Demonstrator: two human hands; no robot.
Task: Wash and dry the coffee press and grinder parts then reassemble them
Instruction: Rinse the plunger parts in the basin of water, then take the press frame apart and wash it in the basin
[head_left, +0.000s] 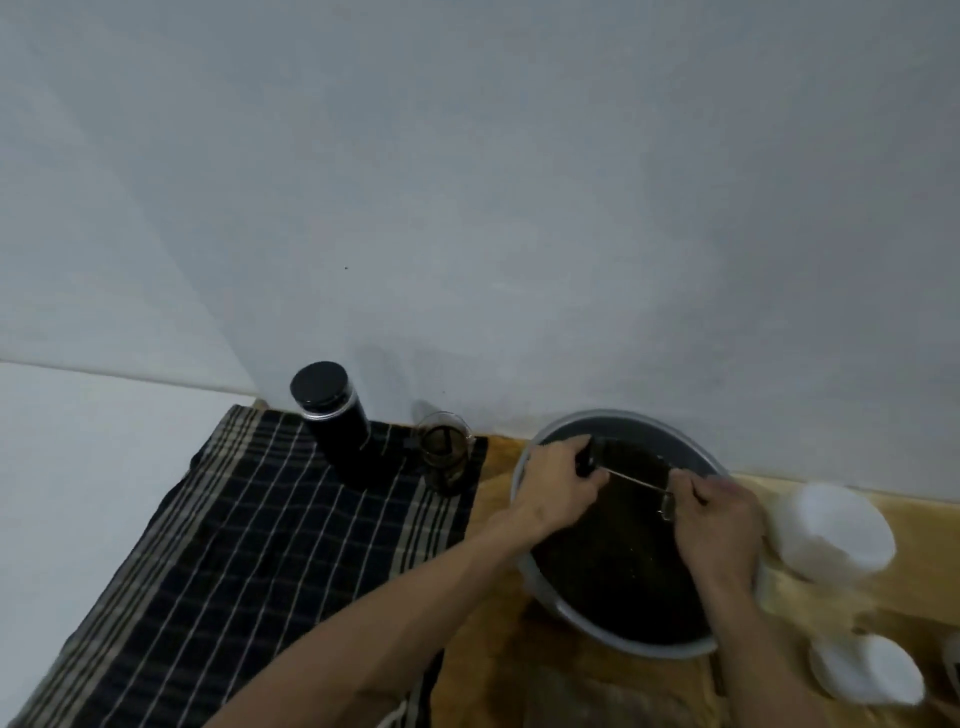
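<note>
- we have the plunger rod (636, 480) stretched over the wash basin (524, 499), not in the glass beaker (445, 460), which sits apart on the checked cloth (260, 519).
- our left hand (558, 488) has its fingers curled tight round the black knob end (587, 461); our right hand (719, 519) pinches the filter end (667, 506) between thumb and fingertips.
- risk: we judge the thin rod could bend if the two hands twist against each other; it looks like slender bright wire-gauge metal.
- risk: wet metal in a pinch grip could slip and drop into the basin; the filter part is small, edges too blurred to read.
- risk: the basin interior is dark, with what looks like speckled residue; a dropped small part would be hard to spot.
- risk: the right forearm is just beside the white plastic containers (831, 535); an elbow swing could knock them over.
- risk: the beaker is thin clear glass with dark contents, standing near the cloth's edge; a tug on the cloth could tip it.
- materials: basin is round, smooth, pale rim, dark inside. cloth is woven, dark with pale stripes, flat on a wooden table (498, 675). the tall black cylinder (332, 415) has a glossy round cap, likely the grinder; we cannot tell for sure.
</note>
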